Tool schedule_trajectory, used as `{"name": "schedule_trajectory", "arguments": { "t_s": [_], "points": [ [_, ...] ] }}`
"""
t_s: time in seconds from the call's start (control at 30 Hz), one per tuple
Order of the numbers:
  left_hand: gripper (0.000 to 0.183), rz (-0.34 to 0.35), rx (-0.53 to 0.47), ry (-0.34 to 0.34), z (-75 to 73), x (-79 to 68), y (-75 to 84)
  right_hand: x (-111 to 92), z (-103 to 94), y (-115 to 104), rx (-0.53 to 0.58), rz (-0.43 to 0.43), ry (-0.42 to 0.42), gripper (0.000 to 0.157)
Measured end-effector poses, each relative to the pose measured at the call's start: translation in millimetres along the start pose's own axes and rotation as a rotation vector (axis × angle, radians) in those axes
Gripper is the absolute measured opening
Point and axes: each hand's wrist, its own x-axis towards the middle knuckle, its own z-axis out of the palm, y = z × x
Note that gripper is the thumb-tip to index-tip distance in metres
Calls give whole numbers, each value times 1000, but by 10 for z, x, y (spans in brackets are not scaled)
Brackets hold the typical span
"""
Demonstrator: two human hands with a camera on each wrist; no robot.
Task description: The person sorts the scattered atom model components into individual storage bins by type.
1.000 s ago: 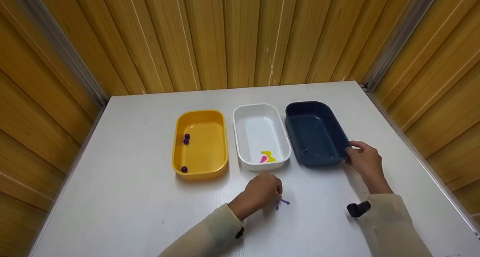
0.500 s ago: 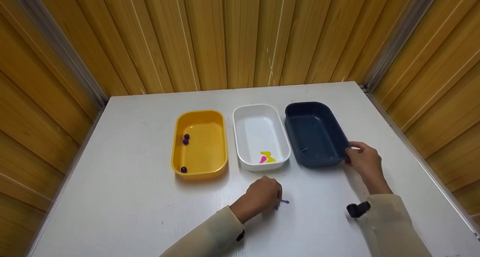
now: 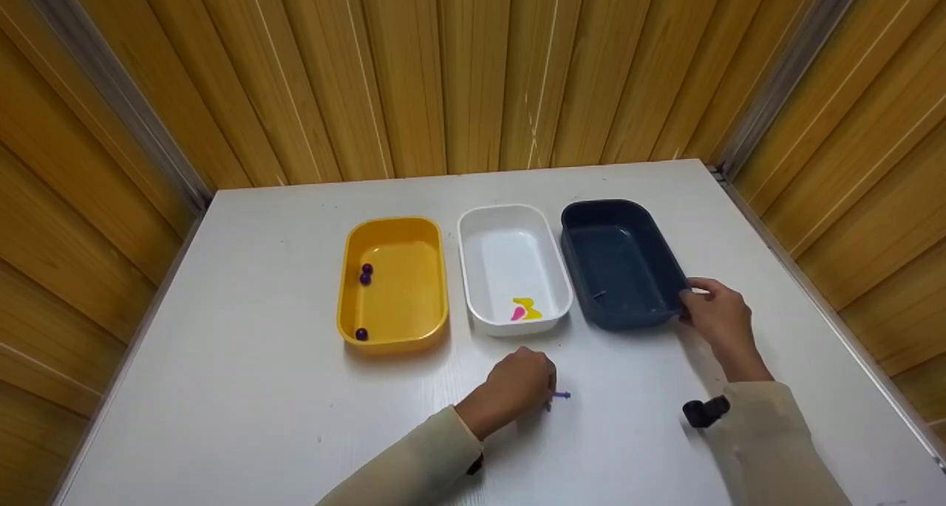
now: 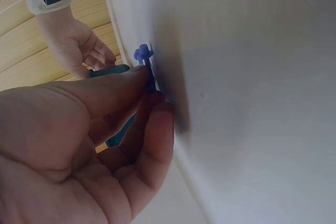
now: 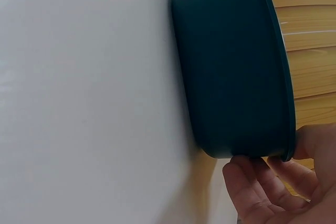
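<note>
My left hand (image 3: 519, 382) is low over the table in front of the white bin, pinching a small purple plastic peg (image 4: 149, 74). The peg's flanged, knobbed end sticks out past the thumb in the left wrist view; its other end is hidden by the fingers. In the head view the tip of the peg (image 3: 563, 395) shows right of the fingers. My right hand (image 3: 720, 321) grips the near right corner of a dark blue bin (image 5: 236, 72), thumb at the rim and fingers against the outer wall. A tiny thin piece (image 3: 599, 295) lies inside that bin.
Left of the dark blue bin stands a white bin (image 3: 480, 269) with a yellow and pink shape (image 3: 528, 310) at its near end. Farther left is a yellow bin (image 3: 403, 292) holding purple balls (image 3: 361, 334). Wood-patterned walls (image 3: 473, 70) surround the white table (image 3: 244, 329).
The left hand has shifted very slightly right, and the protruding peg has turned a little, its tip rising. The right hand and the bins stay where they were.
</note>
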Motion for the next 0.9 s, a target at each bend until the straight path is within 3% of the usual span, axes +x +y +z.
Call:
{"name": "schedule_trajectory", "arguments": {
  "t_s": [0.47,0.9],
  "points": [
    [11,16,-4,3,-8,-9,9,-7,3,-1,1,18,-13,51],
    [13,90,41,68,-72,-3,56,-10,10,-6,17,-3,5,49]
  ]
}}
